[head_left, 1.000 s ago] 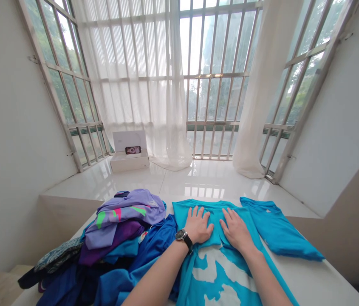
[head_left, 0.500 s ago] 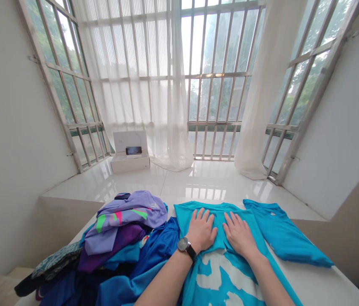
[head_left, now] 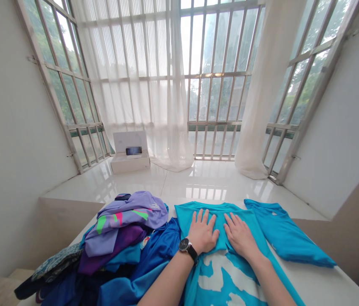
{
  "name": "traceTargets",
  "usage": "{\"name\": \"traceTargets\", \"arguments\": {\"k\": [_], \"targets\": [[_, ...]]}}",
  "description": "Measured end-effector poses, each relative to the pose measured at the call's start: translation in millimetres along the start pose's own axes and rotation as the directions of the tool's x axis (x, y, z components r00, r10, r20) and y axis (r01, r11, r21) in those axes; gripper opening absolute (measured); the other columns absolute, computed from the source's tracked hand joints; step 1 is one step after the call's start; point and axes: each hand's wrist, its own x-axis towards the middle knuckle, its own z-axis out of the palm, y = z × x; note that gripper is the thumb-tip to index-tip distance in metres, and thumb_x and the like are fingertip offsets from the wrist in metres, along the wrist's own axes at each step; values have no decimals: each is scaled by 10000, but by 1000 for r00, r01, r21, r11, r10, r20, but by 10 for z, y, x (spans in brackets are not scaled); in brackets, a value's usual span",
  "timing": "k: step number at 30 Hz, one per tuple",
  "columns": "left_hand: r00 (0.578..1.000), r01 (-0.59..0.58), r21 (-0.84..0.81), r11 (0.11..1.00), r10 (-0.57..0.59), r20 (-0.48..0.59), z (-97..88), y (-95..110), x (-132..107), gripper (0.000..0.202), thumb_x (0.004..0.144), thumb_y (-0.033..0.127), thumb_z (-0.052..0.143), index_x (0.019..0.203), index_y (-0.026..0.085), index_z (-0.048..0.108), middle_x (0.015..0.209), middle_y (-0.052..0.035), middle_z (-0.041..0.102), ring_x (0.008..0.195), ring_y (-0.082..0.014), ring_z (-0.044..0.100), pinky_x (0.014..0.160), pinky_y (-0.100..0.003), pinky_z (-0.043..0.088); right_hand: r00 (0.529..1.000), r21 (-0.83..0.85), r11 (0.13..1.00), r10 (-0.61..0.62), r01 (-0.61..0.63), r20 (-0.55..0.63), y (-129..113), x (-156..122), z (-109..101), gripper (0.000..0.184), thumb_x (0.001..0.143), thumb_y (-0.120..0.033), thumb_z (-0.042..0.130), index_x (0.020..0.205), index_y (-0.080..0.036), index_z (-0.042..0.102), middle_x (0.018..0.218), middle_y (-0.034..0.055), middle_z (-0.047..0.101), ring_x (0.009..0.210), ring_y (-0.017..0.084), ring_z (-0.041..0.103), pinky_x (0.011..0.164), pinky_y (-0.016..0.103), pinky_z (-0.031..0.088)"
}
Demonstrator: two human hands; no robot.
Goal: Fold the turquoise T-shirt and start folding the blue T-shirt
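A turquoise T-shirt (head_left: 220, 246) with a large white print lies spread on the white table, its neckline at the far end. My left hand (head_left: 202, 231), with a watch (head_left: 184, 245) on the wrist, rests flat on the upper left of the shirt, fingers apart. On the upper right of it lies my right hand (head_left: 240, 236), also flat with fingers spread. Neither hand grips the cloth. Close on the right is a folded blue T-shirt (head_left: 289, 233). The near end of the turquoise shirt runs out of view.
On the left, a heap of clothes (head_left: 125, 238) in purple, blue and dark colours reaches the spread shirt. Behind the table, a tiled window ledge (head_left: 173, 182) carries a white box (head_left: 131, 163) with a phone (head_left: 134, 151) propped on it. White curtains (head_left: 166, 127) hang before the barred window.
Almost nothing differs: both hands stay flat on the turquoise shirt. The left wrist has turned very slightly, so the watch face looks darker.
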Motion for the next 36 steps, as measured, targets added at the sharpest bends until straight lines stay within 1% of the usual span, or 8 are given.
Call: {"name": "traceTargets", "arguments": {"k": [4, 9, 12, 18, 22, 26, 31, 36], "targets": [[1000, 5, -10, 1000, -5, 8, 8, -1, 5, 669, 992, 581, 177, 1554, 234, 278, 1623, -111, 237, 1489, -369, 163, 1193, -602, 124, 1000, -9, 1000, -2, 2, 6, -5, -4, -12, 549, 987, -339, 298, 1511, -199, 384, 1579, 107, 369, 1463, 289, 309, 1179, 436, 258], [1000, 9, -29, 1000, -8, 7, 0, 2, 5, 670, 982, 581, 181, 1549, 244, 297, 1613, -89, 275, 1485, -377, 173, 1186, -621, 129, 1000, -8, 1000, 6, -6, -13, 8, 0, 23, 551, 980, -352, 306, 1507, -215, 392, 1577, 107, 375, 1457, 290, 322, 1174, 446, 265], [1000, 29, -37, 999, -29, 11, -9, 3, -2, 674, 971, 604, 189, 1549, 274, 297, 1619, -71, 262, 1488, -398, 138, 1176, -658, 92, 1000, -19, 999, 28, -28, -9, 16, -13, 17, 562, 974, -379, 308, 1511, -232, 383, 1580, 94, 372, 1457, 297, 320, 1169, 463, 269], [998, 55, -64, 996, -55, 0, 4, -10, 15, 677, 954, 638, 220, 1540, 311, 309, 1621, -72, 256, 1491, -419, 93, 1151, -708, 24, 996, -72, 995, 67, -64, 52, -40, -41, -57, 576, 985, -376, 277, 1547, -248, 286, 1623, 63, 276, 1489, 296, 241, 1189, 480, 218], [996, 70, -65, 995, -67, 54, 1, -38, 105, 690, 943, 655, 229, 1538, 315, 309, 1630, -73, 229, 1491, -426, 70, 1139, -720, -7, 989, -60, 991, 125, -121, 75, -91, -12, -98, 579, 995, -395, 251, 1559, -267, 231, 1638, 36, 234, 1497, 286, 215, 1196, 499, 192], [991, 90, -52, 995, -84, 108, -13, -68, 203, 702, 925, 675, 256, 1530, 326, 320, 1630, -64, 231, 1487, -439, 67, 1127, -735, -1, 982, -33, 989, 147, -144, 118, -102, 41, -156, 586, 993, -413, 244, 1562, -278, 209, 1646, 26, 208, 1501, 308, 191, 1192, 532, 174], [997, 63, -48, 997, -61, 42, -13, -94, 214, 687, 932, 685, 231, 1523, 349, 329, 1624, -54, 250, 1493, -413, 76, 1145, -708, -3, 977, -14, 985, 174, -174, 126, -79, 96, -183, 589, 986, -444, 240, 1560, -323, 198, 1649, -4, 201, 1493, 350, 190, 1181, 560, 168], [997, 68, -36, 997, -67, 22, -13, -100, 200, 721, 929, 708, 208, 1543, 338, 285, 1643, -70, 179, 1504, -387, -2, 1148, -694, -34, 981, -11, 985, 175, -174, 87, -51, 111, -118, 590, 975, -463, 257, 1553, -354, 211, 1645, -23, 219, 1485, 377, 195, 1174, 575, 161]]}}
